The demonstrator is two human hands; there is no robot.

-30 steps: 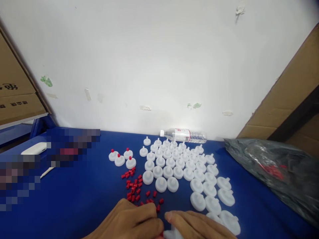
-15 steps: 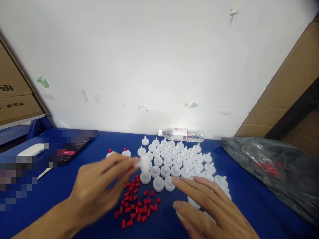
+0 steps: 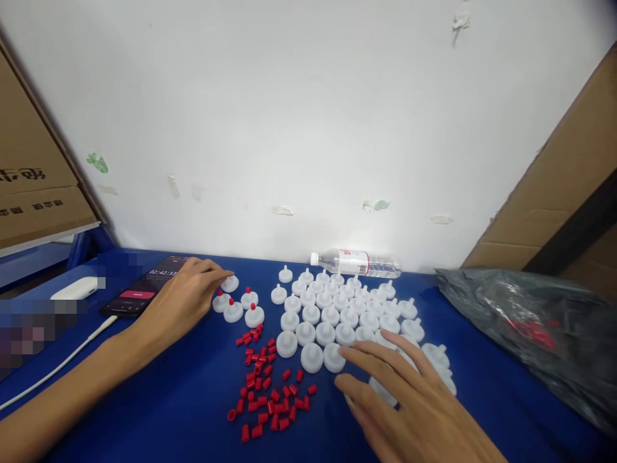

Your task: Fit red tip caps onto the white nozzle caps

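Observation:
My left hand (image 3: 195,289) reaches to the back left, its fingertips closed on the top of a white round nozzle cap (image 3: 231,283) that sits on the blue table. Those fingers hide the tip of its spout. Just in front stand several nozzle caps (image 3: 233,312) with small red caps on their spouts. A big group of white nozzle caps (image 3: 330,316) with bare spouts stands upright in the middle. Over the near right part of that group is my right hand (image 3: 405,392), fingers spread, nothing held. Loose red caps (image 3: 270,392) lie scattered between my hands.
A clear plastic bottle (image 3: 357,262) lies along the white wall behind the caps. On the left are a phone (image 3: 137,294) with a white cable (image 3: 62,368) and a white device (image 3: 76,289). A dark plastic bag (image 3: 520,334) with red pieces is at right. Cardboard (image 3: 554,186) stands beyond.
My left hand has moved left and back with a white nozzle cap, from beside the big group to the red-topped ones. My right hand stays spread over the group.

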